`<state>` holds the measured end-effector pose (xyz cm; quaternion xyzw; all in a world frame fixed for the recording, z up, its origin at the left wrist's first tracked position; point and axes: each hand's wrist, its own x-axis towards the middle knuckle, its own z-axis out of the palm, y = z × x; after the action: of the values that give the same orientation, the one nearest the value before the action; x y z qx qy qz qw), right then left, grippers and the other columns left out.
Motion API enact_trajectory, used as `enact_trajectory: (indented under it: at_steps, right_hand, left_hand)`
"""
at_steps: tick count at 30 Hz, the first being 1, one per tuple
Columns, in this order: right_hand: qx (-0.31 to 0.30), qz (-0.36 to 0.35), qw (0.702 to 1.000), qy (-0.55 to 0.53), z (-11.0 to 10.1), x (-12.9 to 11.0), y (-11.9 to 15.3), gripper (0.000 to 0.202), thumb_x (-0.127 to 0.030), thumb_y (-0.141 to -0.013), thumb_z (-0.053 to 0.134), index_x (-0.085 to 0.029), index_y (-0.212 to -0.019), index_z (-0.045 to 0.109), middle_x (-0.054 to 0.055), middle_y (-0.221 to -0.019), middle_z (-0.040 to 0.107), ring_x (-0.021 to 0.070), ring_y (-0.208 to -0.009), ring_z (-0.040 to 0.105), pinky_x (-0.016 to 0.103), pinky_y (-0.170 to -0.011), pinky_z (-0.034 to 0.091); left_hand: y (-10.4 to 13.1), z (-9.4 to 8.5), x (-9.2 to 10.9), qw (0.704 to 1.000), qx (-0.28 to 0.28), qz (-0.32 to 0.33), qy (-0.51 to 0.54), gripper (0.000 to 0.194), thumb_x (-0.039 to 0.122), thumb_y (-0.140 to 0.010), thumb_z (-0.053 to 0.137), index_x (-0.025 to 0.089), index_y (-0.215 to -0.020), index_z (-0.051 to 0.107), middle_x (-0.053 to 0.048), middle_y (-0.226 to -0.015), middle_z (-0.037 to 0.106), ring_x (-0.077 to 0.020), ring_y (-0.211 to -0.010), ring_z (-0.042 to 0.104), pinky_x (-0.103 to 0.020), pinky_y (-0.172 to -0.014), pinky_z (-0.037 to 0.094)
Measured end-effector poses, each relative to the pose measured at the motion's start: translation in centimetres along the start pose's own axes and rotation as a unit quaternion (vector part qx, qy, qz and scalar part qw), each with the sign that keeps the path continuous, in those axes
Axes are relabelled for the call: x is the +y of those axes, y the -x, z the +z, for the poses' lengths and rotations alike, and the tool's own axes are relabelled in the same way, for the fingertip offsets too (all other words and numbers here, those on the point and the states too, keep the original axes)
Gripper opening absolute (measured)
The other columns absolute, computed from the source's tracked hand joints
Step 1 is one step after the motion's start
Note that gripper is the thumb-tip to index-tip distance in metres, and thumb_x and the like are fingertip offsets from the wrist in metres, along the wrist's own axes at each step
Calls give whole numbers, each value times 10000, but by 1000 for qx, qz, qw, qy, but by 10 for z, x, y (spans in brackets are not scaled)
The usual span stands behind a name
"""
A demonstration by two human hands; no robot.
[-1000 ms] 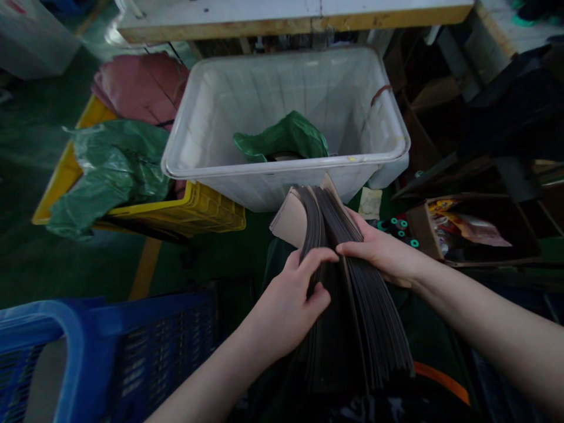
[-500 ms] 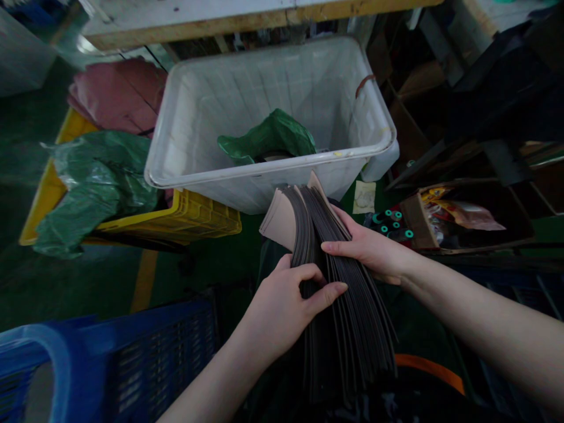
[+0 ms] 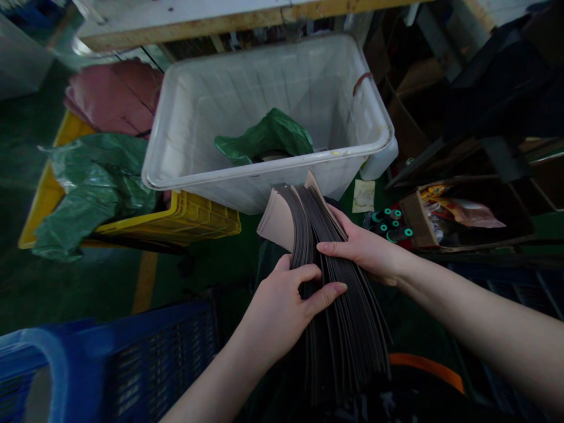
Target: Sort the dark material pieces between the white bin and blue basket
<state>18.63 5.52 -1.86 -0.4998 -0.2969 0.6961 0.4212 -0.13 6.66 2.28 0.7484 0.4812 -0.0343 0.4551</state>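
A thick stack of thin, flexible dark sheets (image 3: 348, 294) with beige faces rests across my lap, curved and fanned into two bunches. What the sheets are made for, I cannot tell. My left hand (image 3: 293, 299) is curled over the left bunch, its thumb and forefinger laid on the sheets' edges. On the other side, my right hand (image 3: 356, 244) grips the right bunch, thumb on top and fingers hidden behind it. The outermost sheet on the left turns its beige face (image 3: 278, 220) up. The lower ends of the sheets fade into shadow.
Ahead stands a white plastic bin (image 3: 198, 173) with a green plastic bag (image 3: 273, 135) inside. A yellow crate (image 3: 207, 217) at left holds pink material and green plastic. Blue crate (image 3: 163, 341) lower left; thread spools (image 3: 392, 223) and a cardboard box (image 3: 418, 220) at right; table edge (image 3: 185, 32) above.
My right hand and the right bunch have shifted very slightly left. Both hands keep the same hold, and the view has moved a little.
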Motion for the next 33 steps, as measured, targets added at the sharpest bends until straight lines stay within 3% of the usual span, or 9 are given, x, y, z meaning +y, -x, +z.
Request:
enact_trajectory:
  at_steps: [12, 22, 33]
  right_hand:
    - [-9, 3, 1000, -18, 3, -5, 2, 934, -256, -764, 725, -293, -1507, 160, 54, -1497, 378, 229, -1327, 429, 432, -1135, 345]
    - [-20, 32, 997, -64, -1, -8, 6, 867, -234, -772, 701, -380, -1477, 219, 6, -1483, 404, 257, -1249, 521, 459, -1035, 482]
    - [-30, 30, 998, -54, -4, -6, 5, 890, -257, -770, 704, -364, -1491, 193, 36, -1438, 464, 247, -1159, 589, 455, -987, 512]
  left_hand:
    - [0, -3, 2, 1000, -6, 8, -2, 382, 615, -850, 504, 275, -838, 680, -9, -951, 521, -176, -798, 572, -327, -792, 457]
    - [1, -3, 1, 1000, -4, 7, -18, 241, 444, -872, 532, 233, -770, 589, 5, -854, 480, -169, -807, 558, -286, -755, 440]
    - [1, -6, -3, 1000, -9, 8, -12, 265, 451, -868, 526, 218, -751, 576, 3, -860, 477, -166, -791, 552, -285, -739, 434]
